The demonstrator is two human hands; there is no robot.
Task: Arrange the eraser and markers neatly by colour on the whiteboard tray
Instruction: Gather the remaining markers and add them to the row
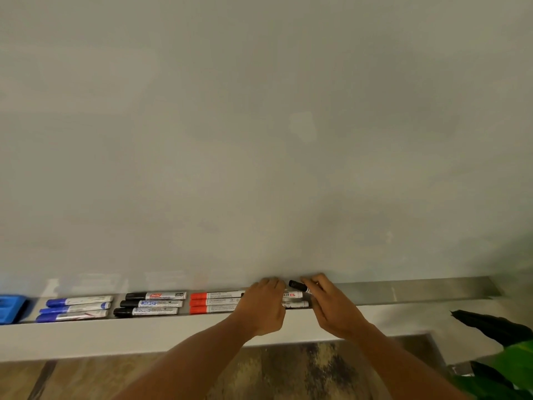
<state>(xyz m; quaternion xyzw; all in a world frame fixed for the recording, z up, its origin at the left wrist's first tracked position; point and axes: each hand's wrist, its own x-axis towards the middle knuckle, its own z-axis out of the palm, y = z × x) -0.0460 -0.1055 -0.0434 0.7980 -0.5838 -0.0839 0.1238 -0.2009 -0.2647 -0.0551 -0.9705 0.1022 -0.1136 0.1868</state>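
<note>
Three groups of capped cylindrical markers lie in the whiteboard tray (403, 293) right of the blue eraser (11, 308): blue markers (75, 308), black markers (153, 303), red markers (216, 301). Left hand (264, 306) rests fingers-down over the red markers' right ends; its grasp cannot be told. Right hand (331, 306) pinches a black-capped marker (298, 285), tilted above the tray beside two white-barrelled markers (294, 300).

The blue eraser (11, 308) is cut off by the left edge, the left hand (264, 306) hides the right ends of the red markers (215, 302), and the marker labels are too blurred to read.
</note>
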